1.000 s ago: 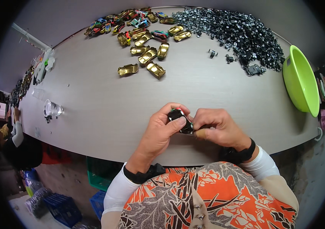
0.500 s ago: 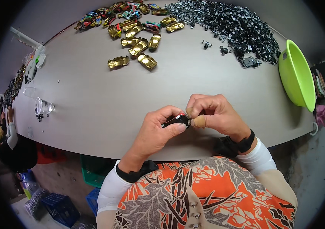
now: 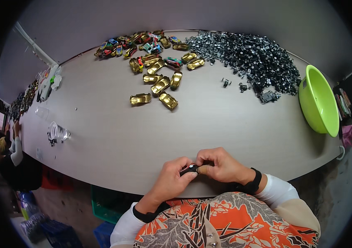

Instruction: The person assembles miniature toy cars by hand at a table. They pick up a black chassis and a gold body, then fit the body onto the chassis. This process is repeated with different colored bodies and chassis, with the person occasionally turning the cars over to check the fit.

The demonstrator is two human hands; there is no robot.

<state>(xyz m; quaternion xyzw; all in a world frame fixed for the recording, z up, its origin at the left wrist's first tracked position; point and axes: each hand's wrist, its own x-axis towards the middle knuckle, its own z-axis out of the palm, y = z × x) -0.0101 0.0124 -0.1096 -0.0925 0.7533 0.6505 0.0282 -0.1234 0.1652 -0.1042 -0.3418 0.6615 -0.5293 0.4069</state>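
Left hand (image 3: 172, 180) and right hand (image 3: 222, 165) meet at the near edge of the grey bench (image 3: 234, 124), fingers of both pinching one small black part (image 3: 189, 169) bearing a pale round spot; its shape is otherwise hidden. Far centre: about nine gold toy cars (image 3: 159, 84), with a heap of multicoloured cars (image 3: 126, 43) behind, too crowded to count. Far right: a pile of dark wheel parts (image 3: 250, 56). Right edge: one green bowl (image 3: 317, 101). Left: one clear cup (image 3: 57, 132).
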